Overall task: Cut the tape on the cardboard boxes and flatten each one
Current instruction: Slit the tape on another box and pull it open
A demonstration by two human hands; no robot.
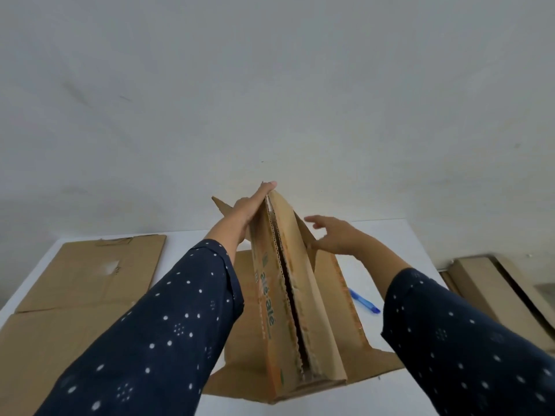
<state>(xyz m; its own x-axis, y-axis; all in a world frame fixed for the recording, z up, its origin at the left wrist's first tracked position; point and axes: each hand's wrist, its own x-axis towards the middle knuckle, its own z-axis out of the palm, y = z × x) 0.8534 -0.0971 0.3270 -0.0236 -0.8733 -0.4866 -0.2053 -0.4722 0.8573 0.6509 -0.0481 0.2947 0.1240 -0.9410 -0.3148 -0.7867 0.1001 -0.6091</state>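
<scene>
A brown cardboard box (303,298) printed "alé-alé" stands on edge in the middle of the white table, its two sides squeezed close together with a narrow dark gap between them. My left hand (253,207) lies flat with straight fingers against the box's upper left side. My right hand (336,235) is spread open at the box's right side, thumb touching the right flap. A blue cutter or pen (365,301) lies on the table just right of the box.
Flattened cardboard (87,274) lies on the left part of the white table (387,235). More folded cardboard (492,292) sits off the table's right edge. A pale wall rises directly behind the table.
</scene>
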